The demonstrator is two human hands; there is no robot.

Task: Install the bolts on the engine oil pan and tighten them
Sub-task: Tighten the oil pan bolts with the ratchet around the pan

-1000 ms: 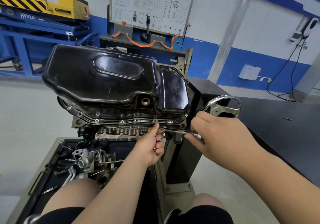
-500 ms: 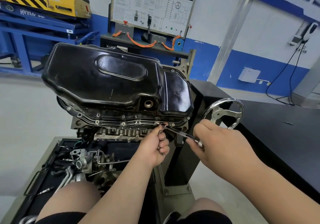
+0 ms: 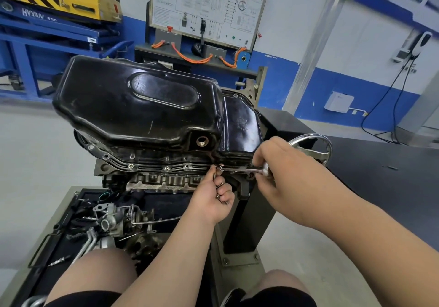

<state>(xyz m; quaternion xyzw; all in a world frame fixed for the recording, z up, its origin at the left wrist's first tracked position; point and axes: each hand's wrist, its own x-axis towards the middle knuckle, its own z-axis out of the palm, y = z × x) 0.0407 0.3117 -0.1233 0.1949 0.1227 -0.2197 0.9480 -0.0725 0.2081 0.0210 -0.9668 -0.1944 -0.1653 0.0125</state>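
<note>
A glossy black oil pan (image 3: 142,107) sits upside-up on the inverted engine, mounted on a stand. Several bolts (image 3: 167,168) sit in the near flange. My left hand (image 3: 213,195) is curled just below the flange, holding several loose bolts, its thumb touching a bolt at the flange edge. My right hand (image 3: 282,169) grips the handle of a thin metal wrench (image 3: 240,169), whose head lies on that same bolt. The wrench lies nearly level, pointing left.
A chrome handwheel (image 3: 318,145) of the stand sits right behind my right hand. Below the engine, a black tray (image 3: 166,202) holds several loose engine parts (image 3: 111,223). My knees are at the bottom. A training board and a blue lift stand behind.
My right hand has swung up and toward the pan, bringing the wrench from a downward slant to nearly level. The left hand stays at the bolt.
</note>
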